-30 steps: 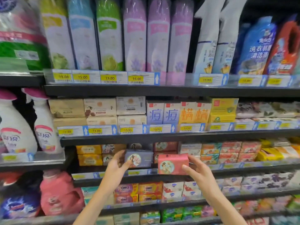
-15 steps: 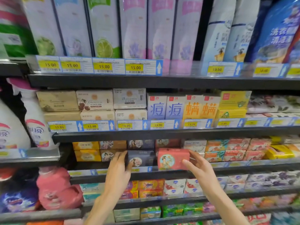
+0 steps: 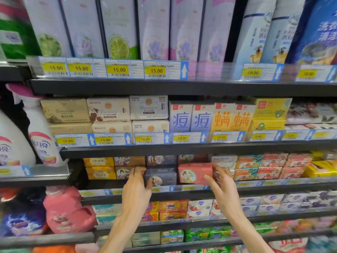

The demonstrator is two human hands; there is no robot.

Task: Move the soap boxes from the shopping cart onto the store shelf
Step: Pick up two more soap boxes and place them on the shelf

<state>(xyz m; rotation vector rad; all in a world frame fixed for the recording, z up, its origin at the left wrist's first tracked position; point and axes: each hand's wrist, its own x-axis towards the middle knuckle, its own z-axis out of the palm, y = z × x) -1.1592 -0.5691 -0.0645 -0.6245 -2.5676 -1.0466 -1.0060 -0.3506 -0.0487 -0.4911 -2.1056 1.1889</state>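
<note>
Left hand: the left hand (image 3: 135, 187) reaches up to the third shelf from the top, fingers curled over the left end of the dark blue soap box (image 3: 161, 177) and the thumb laid against its lower front corner, so it grips that box.
Dark blue soap box: it sits on the store shelf (image 3: 182, 195), under another box of the same dark colour, its round portrait label facing out.
Right hand: the right hand (image 3: 221, 187) holds the pink soap box (image 3: 195, 173) by its right end, thumb pressed on the lower front face and fingers curled round the side and back.
Pink soap box: it is level with the same shelf row, just right of the dark blue box and touching or nearly touching it; whether its base rests on the shelf I cannot tell.
Neighbours: yellow soap boxes (image 3: 100, 168) stand to the left, orange and red soap boxes (image 3: 262, 168) to the right, with a white Goat Soap box (image 3: 224, 159) behind the right hand.
Shelf above: blue and orange boxes with large Chinese characters (image 3: 211, 118) stand over yellow price tags (image 3: 182, 138).
Far left: a white spray bottle (image 3: 39, 132) with a pink top stands on a separate shelf.
</note>
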